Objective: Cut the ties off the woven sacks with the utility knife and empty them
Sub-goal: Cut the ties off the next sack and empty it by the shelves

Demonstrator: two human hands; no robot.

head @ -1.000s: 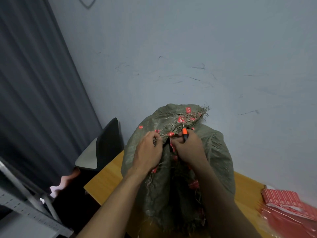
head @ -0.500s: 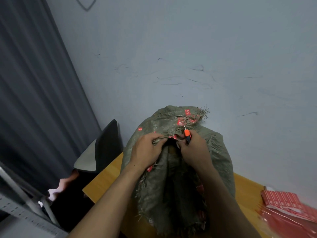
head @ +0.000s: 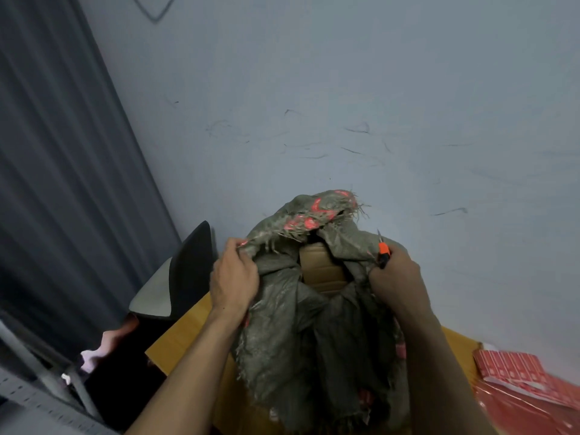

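Note:
A grey-green woven sack (head: pixel 282 340) with red markings and a frayed rim stands upright on the wooden table (head: pixel 185 334). Its mouth is spread open, and a brown cardboard box (head: pixel 320 268) shows inside. My left hand (head: pixel 233 279) grips the left edge of the sack's mouth. My right hand (head: pixel 397 277) grips the right edge together with the orange utility knife (head: pixel 383 249), whose blade points up and away.
A black chair (head: pixel 185 271) stands left of the table, against a grey curtain (head: pixel 62 183). Red packets (head: pixel 521 381) lie at the table's right end. A pale wall rises right behind the sack. A metal rack (head: pixel 37 381) fills the lower left corner.
Both hands were together at the tied neck of the sack. They have moved apart, pulling the mouth open, and the cardboard box inside has come into view.

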